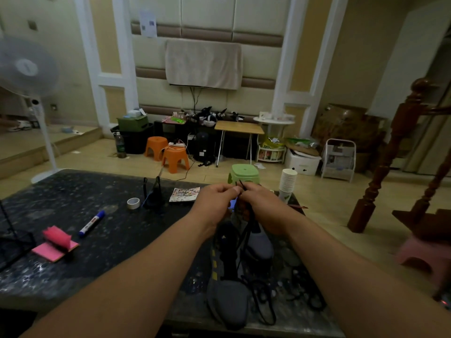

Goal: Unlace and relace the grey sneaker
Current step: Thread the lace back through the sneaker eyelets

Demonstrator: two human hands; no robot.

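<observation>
The grey sneaker (228, 298) lies on the dark marble table (97, 252) between my forearms, its toe towards me. Its black lace (246, 230) runs up from the shoe to my fingers, and loose loops of it lie on the table at the right (266, 301). My left hand (214, 203) and my right hand (261, 206) meet above the far end of the shoe. Both pinch the lace near its tips, which stick up between my thumbs. A second grey shoe part (260, 242) shows under my right wrist.
On the table's left lie a blue marker (91, 223), a pink sticky pad (55, 243), a tape roll (133, 203) and a sticker sheet (184, 194). A stack of paper cups (288, 184) stands at the far right corner. A wooden stair post (390, 152) rises at right.
</observation>
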